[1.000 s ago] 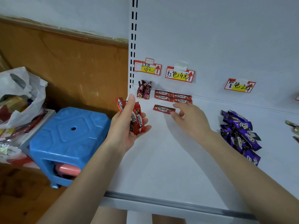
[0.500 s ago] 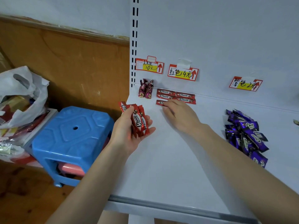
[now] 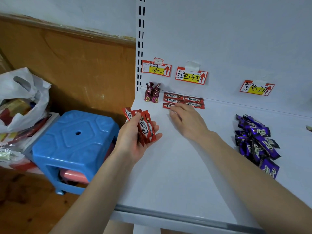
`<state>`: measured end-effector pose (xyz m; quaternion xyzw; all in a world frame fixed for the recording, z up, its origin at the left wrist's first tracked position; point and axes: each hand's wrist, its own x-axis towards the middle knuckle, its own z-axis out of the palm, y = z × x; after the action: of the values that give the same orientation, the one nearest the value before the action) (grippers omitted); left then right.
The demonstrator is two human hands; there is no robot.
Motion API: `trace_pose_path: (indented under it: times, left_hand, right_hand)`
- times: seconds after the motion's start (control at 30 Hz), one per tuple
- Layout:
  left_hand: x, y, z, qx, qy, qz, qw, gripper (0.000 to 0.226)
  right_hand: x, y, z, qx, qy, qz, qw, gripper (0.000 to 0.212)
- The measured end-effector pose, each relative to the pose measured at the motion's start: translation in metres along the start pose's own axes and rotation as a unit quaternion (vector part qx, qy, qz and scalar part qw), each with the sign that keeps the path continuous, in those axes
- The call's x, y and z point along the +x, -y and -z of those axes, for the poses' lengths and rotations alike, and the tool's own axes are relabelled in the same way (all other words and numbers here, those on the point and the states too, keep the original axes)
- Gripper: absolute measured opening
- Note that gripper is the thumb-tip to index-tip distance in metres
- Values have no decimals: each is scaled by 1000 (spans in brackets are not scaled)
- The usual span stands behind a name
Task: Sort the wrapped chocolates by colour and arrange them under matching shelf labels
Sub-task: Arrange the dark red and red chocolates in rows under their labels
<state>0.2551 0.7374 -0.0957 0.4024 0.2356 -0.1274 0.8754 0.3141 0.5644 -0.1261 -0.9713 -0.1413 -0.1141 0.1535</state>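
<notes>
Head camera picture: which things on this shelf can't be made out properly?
Head view: front red bar, mostly covered by the right hand.
Head view: red bars in the left hand overlap; count unclear.
Head view: object at right, cut off by the frame edge.
Head view: left label, small print too tiny.

Right hand point(image 3: 187, 122) covers most of the fifth red bar point(image 3: 167, 105); the right edge cuts a wrapper point(image 3: 309, 128)
</notes>
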Motion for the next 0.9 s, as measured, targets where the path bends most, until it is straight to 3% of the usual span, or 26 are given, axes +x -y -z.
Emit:
trace_pose_path:
  times: [0.3,0.4,0.53,0.73,0.9]
  left_hand:
    - [0,-1,1,-34,5,12,999,21]
    - [-1,-1,-1,-61,28,3,998,25]
    - [-5,6,-4,-87,67,-12,994,33]
    - [-20,16,-13,-74,145,-16,987,32]
    - [-27,18,-16,-16,179,-22,983,36]
  right_hand:
    - [-1,1,1,3,-9,-6,1000,38]
    - [-10,15,14,107,-84,-20,991,29]
    - [-38,53,42,291,-159,-7,944,9]
    - [-60,80,59,317,-71,-33,945,6]
    - [-57,74,66,281,-39,-61,957,41]
